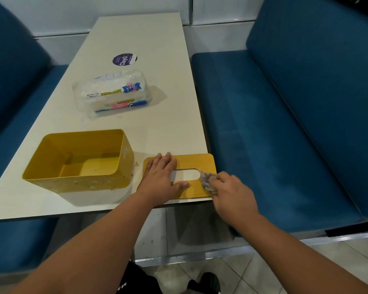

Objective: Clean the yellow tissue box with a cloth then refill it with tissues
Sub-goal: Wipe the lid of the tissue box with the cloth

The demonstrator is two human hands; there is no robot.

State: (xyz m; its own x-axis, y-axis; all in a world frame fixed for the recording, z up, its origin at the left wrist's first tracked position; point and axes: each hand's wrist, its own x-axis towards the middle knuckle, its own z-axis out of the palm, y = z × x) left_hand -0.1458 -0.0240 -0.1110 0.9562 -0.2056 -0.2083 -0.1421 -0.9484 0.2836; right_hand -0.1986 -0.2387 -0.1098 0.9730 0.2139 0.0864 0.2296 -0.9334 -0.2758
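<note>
Both hands work at the near right corner of the table (pixel 157 39), seen from the head camera. Left hand (pixel 160 177) lies flat on the lid (pixel 198 161), fingers straight and spread, pressing its left part down; the fingertips reach the lid's far edge at 12 o'clock and the thumb points to 3 o'clock just below the slot (pixel 186 174). Right hand (pixel 227 192) has its fingers curled round a crumpled grey cloth (pixel 206 182), which touches the lid at the slot's right end. That lid is a yellow plate with rounded corners and an oval slot through which the white tabletop shows; it lies flat, its right edge about level with the table's edge. At 9 o'clock from the lid, just beside it, stands the box (pixel 77 164), yellow, open on top and holding nothing, with specks of dirt on its near wall and a few crumbs on the table between box and lid. At 12 o'clock from the box, apart from it, lies a clear pack (pixel 113 92) of white paper towels. Farther at 12 o'clock a round dark sticker (pixel 124 59) sits on the tabletop. Blue benches (pixel 285 124) flank the table at 3 and 9 o'clock.
</note>
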